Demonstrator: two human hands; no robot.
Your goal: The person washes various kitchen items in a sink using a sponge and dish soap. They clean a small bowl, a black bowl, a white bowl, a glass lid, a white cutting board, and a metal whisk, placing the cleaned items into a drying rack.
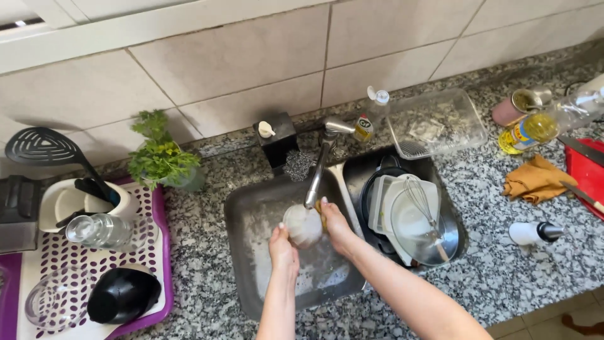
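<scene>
a person stands at a steel sink (251, 214) set in a speckled granite counter (503, 264), seen from above. both hands meet under the tap (318, 167). the left hand (283, 249) is curled round the underside of a soapy glass (303, 225), gripping it, while the right hand (336, 226) closes on a yellow sponge (321, 208) pressed against the glass's side. foam covers the glass, so it looks mid-wash rather than rinsed.

to the left, a purple drying tray (157, 208) already holds a clear bottle (100, 230), a black bowl (123, 294), an upturned glass bowl (53, 301) and a white holder of utensils (82, 198), which look finished. in the right basin a stack of dishes (409, 217) with a whisk (423, 203) on top waits unwashed, so by my reckoning a good part of the washing is left. a clear tub (437, 119) and an oil bottle (528, 131) sit on the counter behind
</scene>
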